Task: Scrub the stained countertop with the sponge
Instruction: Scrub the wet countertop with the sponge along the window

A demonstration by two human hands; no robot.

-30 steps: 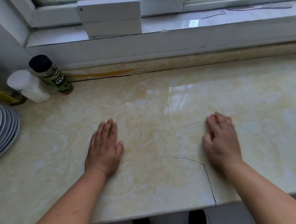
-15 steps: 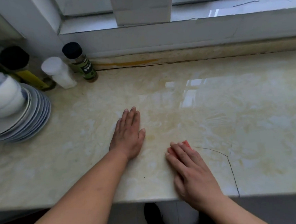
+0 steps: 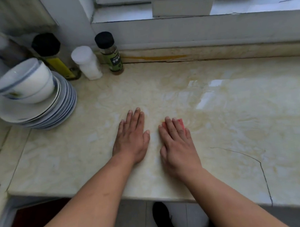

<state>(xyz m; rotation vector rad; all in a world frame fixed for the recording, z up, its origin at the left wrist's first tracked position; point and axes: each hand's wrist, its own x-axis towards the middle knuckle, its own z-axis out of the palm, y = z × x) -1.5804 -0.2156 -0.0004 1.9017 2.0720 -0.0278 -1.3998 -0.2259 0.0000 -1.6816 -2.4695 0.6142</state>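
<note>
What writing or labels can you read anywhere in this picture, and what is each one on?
Spice jar with the black cap: its green label carries white Chinese characters and smaller print, all too blurred to read.
Yellow-labelled bottle behind the bowls: no print legible.
White shaker, white box on the window sill, bowls and plates: no text visible.

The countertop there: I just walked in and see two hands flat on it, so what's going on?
A person is scrubbing the stained countertop. The right hand presses a red sponge flat against the surface with straight fingers; only the sponge's far edge shows past the fingertips. The left hand rests palm down beside it, holding nothing. Yellowish staining shows on the marble to the right. A stack of plates with bowls on top sits at the left.
</note>
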